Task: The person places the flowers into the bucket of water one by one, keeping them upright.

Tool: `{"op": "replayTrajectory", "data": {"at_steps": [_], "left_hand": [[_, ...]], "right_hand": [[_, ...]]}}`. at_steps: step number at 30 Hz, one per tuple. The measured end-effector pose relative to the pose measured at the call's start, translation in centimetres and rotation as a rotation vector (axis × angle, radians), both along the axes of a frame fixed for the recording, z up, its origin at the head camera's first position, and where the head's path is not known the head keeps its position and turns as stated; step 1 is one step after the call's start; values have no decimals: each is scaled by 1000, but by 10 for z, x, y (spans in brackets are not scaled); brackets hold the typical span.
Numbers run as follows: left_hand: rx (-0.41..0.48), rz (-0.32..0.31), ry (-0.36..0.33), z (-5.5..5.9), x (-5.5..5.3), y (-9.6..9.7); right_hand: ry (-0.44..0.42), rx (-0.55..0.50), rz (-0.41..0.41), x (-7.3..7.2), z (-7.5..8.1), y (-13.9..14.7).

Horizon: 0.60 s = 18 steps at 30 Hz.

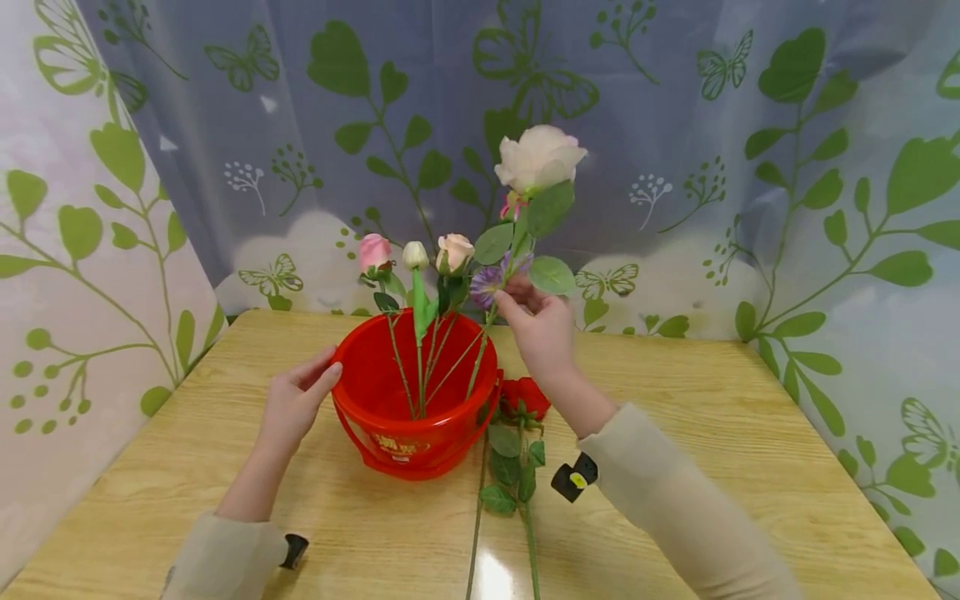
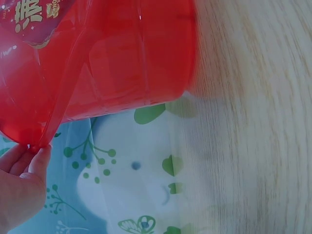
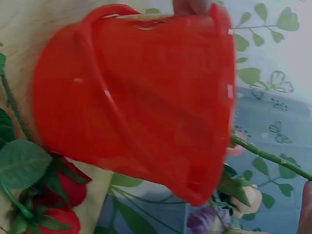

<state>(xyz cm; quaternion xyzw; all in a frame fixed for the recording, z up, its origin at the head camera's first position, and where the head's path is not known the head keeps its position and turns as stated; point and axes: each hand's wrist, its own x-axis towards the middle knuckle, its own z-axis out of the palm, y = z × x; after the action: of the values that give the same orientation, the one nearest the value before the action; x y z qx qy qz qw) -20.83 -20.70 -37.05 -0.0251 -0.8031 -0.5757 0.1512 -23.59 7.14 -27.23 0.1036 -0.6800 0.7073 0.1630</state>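
Note:
A red plastic bucket (image 1: 442, 446) stands on the wooden table. My left hand (image 1: 295, 410) pinches its rim at the left, by the handle joint, as the left wrist view shows. In my right hand (image 1: 546, 337) is the green stem of a white rose (image 1: 538, 158), pinched between thumb and fingers; its lower end reaches down into the bucket. A pink rose (image 1: 374, 252), a white tulip (image 1: 415, 255) and a peach rose (image 1: 454, 252) stand inside, stems leaning on one another. A purple flower (image 1: 485, 287) shows just behind the right fingers.
Red roses (image 3: 73, 187) with green leaves lie on the table (image 1: 660, 492) right of the bucket, stems pointing to the near edge. A printed leaf-and-butterfly curtain (image 1: 660, 75) hangs behind and at both sides. Black straps (image 1: 574, 477) sit at the wrists.

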Motion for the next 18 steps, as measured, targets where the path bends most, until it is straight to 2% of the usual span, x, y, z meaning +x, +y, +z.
{"op": "replayTrajectory", "data": {"at_steps": [3,8,14,18], "left_hand": [[0,-3,-1,0,0,0],[-5,0,8,1,0,0],[-11,-6,12,2,1,1],[-6,-3,10,2,1,1]], "right_hand": [[40,100,-23,-3,-11,-4],[93,168,-29,-5,-26,-9],[42,204,-7,-5,-39,-14],[54,211,-1,-7,-45,-16]]}}
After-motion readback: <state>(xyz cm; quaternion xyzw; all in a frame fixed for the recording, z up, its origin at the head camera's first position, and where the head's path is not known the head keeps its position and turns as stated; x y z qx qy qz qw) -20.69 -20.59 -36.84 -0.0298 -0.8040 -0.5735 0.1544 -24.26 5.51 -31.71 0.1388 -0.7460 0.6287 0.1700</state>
